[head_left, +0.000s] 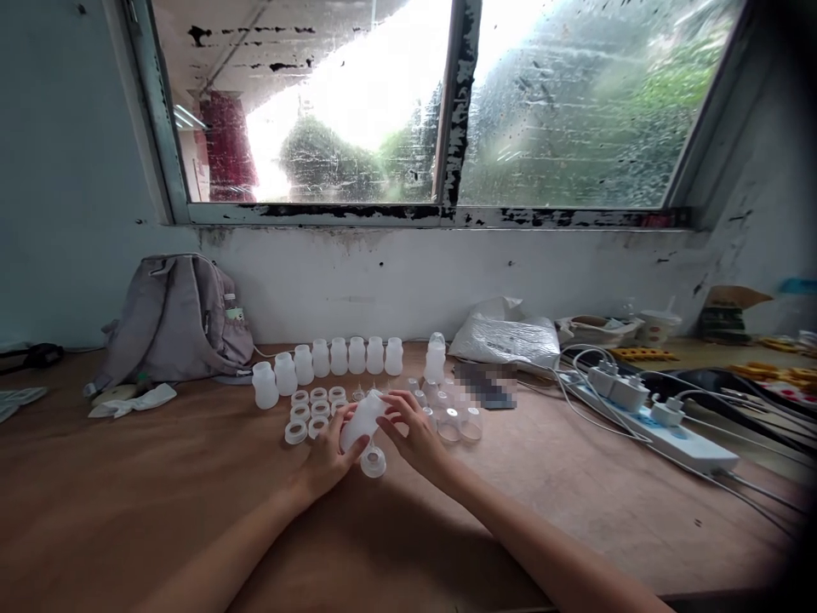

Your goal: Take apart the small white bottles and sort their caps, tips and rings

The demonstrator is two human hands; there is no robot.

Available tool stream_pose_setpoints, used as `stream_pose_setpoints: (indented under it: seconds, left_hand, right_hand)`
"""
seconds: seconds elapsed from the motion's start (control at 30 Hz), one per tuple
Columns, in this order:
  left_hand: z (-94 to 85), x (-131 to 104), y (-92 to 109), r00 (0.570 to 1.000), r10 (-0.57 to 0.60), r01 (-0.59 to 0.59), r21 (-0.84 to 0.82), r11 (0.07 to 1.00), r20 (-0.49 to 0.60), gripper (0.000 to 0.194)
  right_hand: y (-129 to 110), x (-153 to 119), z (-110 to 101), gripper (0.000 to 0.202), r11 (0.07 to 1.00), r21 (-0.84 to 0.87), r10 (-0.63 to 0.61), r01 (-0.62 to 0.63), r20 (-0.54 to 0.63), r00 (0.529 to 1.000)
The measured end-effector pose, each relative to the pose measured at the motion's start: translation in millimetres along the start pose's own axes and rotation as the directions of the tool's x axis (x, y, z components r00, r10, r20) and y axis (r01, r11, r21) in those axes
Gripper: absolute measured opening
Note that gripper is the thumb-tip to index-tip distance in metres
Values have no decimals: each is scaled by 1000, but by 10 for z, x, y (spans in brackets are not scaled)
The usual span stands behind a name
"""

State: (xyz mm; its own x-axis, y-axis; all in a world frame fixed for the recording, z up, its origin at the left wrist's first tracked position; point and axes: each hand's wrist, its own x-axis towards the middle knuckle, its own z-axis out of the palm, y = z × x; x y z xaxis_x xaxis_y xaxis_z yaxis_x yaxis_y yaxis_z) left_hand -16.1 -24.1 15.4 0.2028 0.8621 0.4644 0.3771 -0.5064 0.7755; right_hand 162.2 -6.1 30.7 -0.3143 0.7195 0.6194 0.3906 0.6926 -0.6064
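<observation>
A frosted white baby bottle (pixel 362 423) is tilted in my hands above the table. My left hand (pixel 333 453) is wrapped round its lower body. At its upper right end, the fingers of my right hand (pixel 408 430) pinch the rim; exactly what lies under those fingertips is hidden. Just below, a clear nipple in a white collar ring (pixel 374 462) rests on the table. White collar rings (pixel 299 412) lie in rows left of my hands, partly covered by the left one. Clear dome caps (pixel 471 424) stand to the right, near several small nipples (pixel 421 398).
Several open bottles (pixel 339 356) line the back, with one capped bottle (pixel 436 358) apart. A grey backpack (pixel 179 319) and crumpled tissue (pixel 134 400) are left. A silver bag (pixel 507 334), a blurred dark object (pixel 488 387) and a power strip (pixel 664 430) with cables are right.
</observation>
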Motion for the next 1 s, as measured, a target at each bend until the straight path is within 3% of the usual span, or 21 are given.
stream_pose_setpoints:
  seconds: [0.13,0.27,0.37,0.47,0.57,0.67,1.0]
  left_hand:
    - [19,4,-44,997,47,-45,35,998,-64,54]
    - [11,4,-67,990,100,-92,79,993,-99,57]
    - [17,-20,-40,974,221,-225,163,961,37,41]
    - [41,-45,-14,937,281,-330,268,905,208,29]
    - [67,-55,-15,932,248,-330,334,883,266,27]
    - [72,-49,-30,938,215,-305,356,883,271,23]
    - [65,-44,-82,937,174,-285,379,880,302,23]
  right_hand:
    - [14,41,-39,17,998,-41,-41,38,-69,997]
    - [128,288,-327,20,985,-173,-44,12,-184,982]
    - [292,561,-604,25,923,-364,24,-122,-261,965]
    - [473,792,-744,26,771,-580,109,-264,-288,951]
    - [628,939,-706,26,631,-716,210,-300,-214,954]
    - [757,1035,-581,26,555,-771,313,-313,-156,937]
    - [1075,1271,-377,25,485,-763,449,-426,-201,871]
